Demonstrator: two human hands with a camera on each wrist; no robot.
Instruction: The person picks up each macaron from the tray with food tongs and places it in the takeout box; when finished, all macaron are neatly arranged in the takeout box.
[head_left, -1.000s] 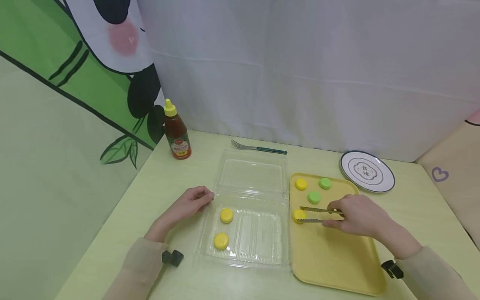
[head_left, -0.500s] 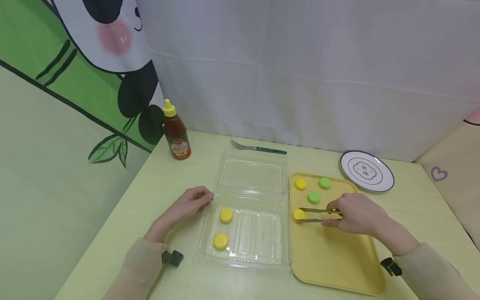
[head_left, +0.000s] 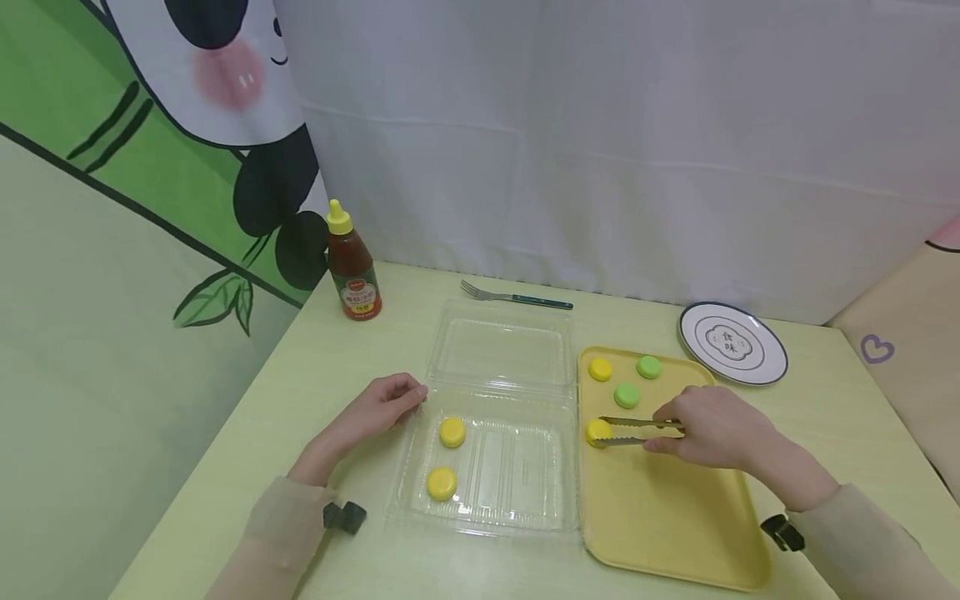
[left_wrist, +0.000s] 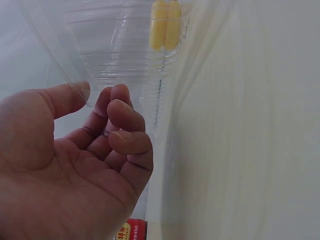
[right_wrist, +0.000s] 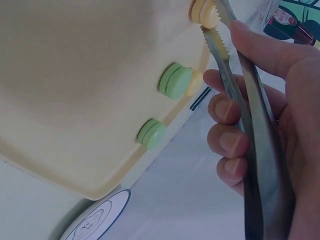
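My right hand [head_left: 720, 427] grips metal tongs [right_wrist: 255, 125], thumb on one arm and fingers curled round the other. Their toothed tips stand on either side of a yellow macaron [head_left: 597, 432] near the left edge of the yellow tray [head_left: 675, 525]. Farther back on that tray lie another yellow macaron [head_left: 600, 369] and two green macarons [head_left: 627, 395]. My left hand [head_left: 382, 406] pinches the rim of a clear plastic box [left_wrist: 117, 65] between thumb and fingers, near its hinge. Two yellow macarons [head_left: 442, 483] rest in the box's left side, and its lid [head_left: 502, 343] lies folded back.
A sauce bottle [head_left: 356, 275] with a yellow cap stands at the table's back left. Behind the box lies a fork [head_left: 517, 298] with a dark green handle. A white plate [head_left: 733, 343] sits by the tray's far right corner, before a white curtain [head_left: 600, 167].
The head view has shifted slightly. Both hands, the tongs and the macarons stay in nearly the same places.
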